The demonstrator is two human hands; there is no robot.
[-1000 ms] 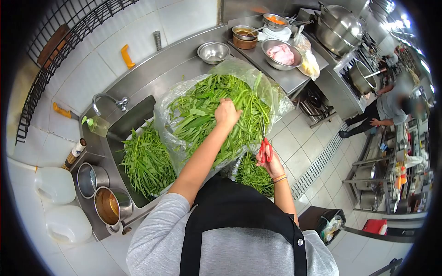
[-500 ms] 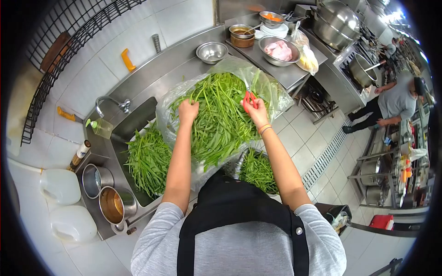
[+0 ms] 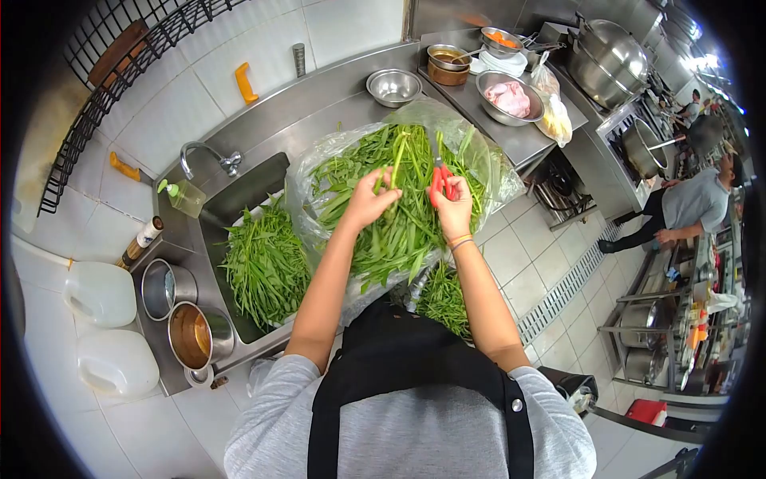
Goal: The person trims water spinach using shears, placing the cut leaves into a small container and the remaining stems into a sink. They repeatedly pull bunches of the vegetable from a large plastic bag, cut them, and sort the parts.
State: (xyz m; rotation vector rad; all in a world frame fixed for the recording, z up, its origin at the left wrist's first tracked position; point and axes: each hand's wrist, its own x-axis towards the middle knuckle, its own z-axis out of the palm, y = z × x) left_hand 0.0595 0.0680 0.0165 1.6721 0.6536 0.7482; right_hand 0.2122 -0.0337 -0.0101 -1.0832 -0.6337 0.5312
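L hand [image 3: 370,201] has its fingers closed on a few green stems [image 3: 397,164]; R hand [image 3: 453,206] grips red scissors [image 3: 436,190], blade gap can't tell. Stems sit over heaped greens [image 3: 387,251] in a clear bag [image 3: 303,195], by the sink [image 3: 279,169]. Risk: blades v. near L hand, a slip might nick; stray tips could tear thin plastic, poss. spilling greens.

"Which colours are you seeing?"
"The scissor handles [image 3: 436,188] are showing red — the leafy stems [image 3: 381,251] are looking bright green."
"And the apron [image 3: 399,343]?"
"It's looking solid black — the shirt [image 3: 423,431] is showing mottled grey, the wall tiles [image 3: 351,30] plain white."
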